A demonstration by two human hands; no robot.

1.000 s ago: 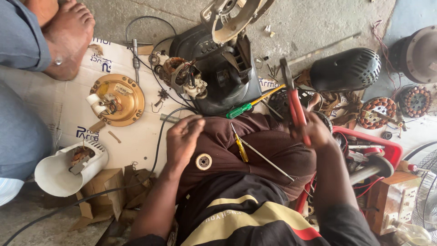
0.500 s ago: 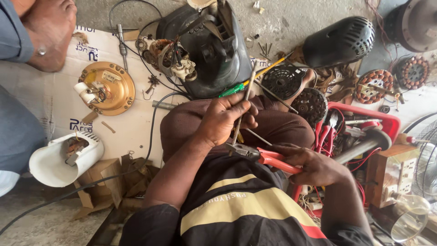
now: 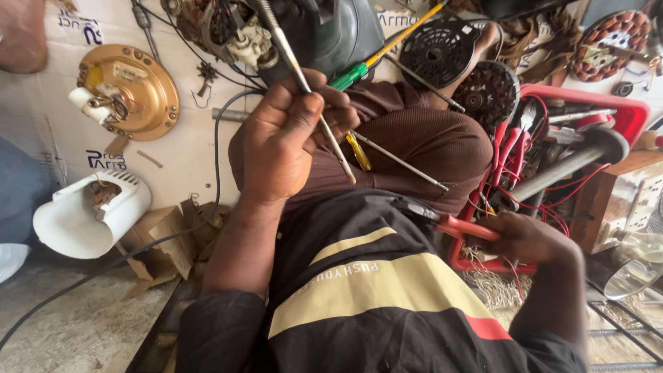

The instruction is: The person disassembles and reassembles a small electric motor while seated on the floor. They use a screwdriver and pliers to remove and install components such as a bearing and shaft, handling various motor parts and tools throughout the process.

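Steel rod sits pinched in your L hand, fingers curled shut over the lap, w/ R hand closed on red-handled pliers (jaws hidden) beside the red tray.

A flattened white carton lies on the floor at the far left as a mat, with dark blue lettering on it. On it rests a brass disc bearing a small pale rectangular label. Nearer, torn brown cardboard scraps lie at the carton's near edge. No screens or signs show.
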